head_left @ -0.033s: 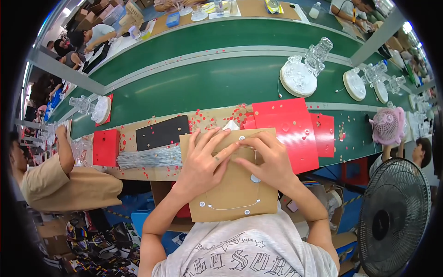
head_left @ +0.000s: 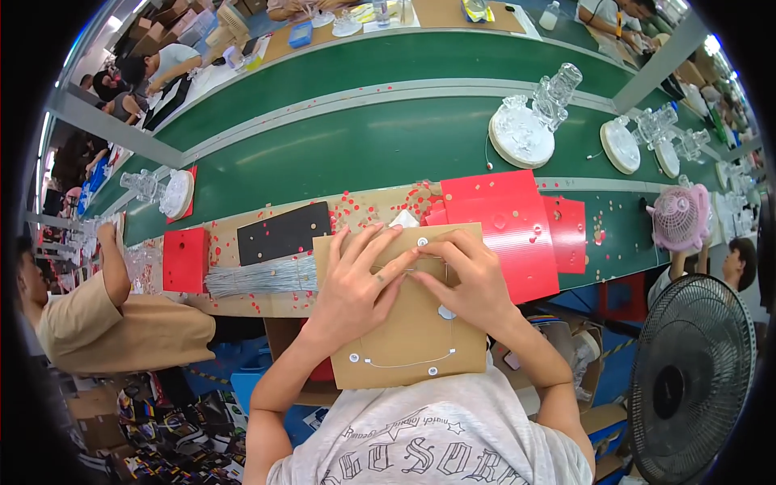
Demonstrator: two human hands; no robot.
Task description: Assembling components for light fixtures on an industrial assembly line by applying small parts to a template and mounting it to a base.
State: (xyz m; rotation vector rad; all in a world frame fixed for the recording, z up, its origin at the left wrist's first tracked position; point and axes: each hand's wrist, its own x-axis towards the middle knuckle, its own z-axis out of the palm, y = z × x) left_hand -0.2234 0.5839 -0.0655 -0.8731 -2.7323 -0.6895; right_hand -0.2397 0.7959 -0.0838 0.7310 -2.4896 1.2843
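Observation:
A brown cardboard board [head_left: 396, 327] rests against my front, with white round fasteners and a thin white cord [head_left: 411, 365] strung across its lower part. My left hand [head_left: 354, 275] lies over the upper left of the board, index finger and thumb pinched near its middle. From the other side my right hand [head_left: 469, 271] brings its thumb and index finger together at the same spot. A thin wire shows faintly between the two sets of fingertips; most of it is hidden. A bundle of thin silvery wires [head_left: 260, 277] lies on the bench left of the board.
Red sheets [head_left: 501, 218] lie beyond and right of the board; a black pad [head_left: 284, 232] and red block [head_left: 184, 259] lie left. Clear ornaments on round bases [head_left: 523, 137] stand on the green belt [head_left: 347, 145]. A large black fan [head_left: 691, 380] stands at right. Co-workers sit nearby.
My right thumb tip has moved slightly up toward the index fingertip. Both hands otherwise keep their places on the board.

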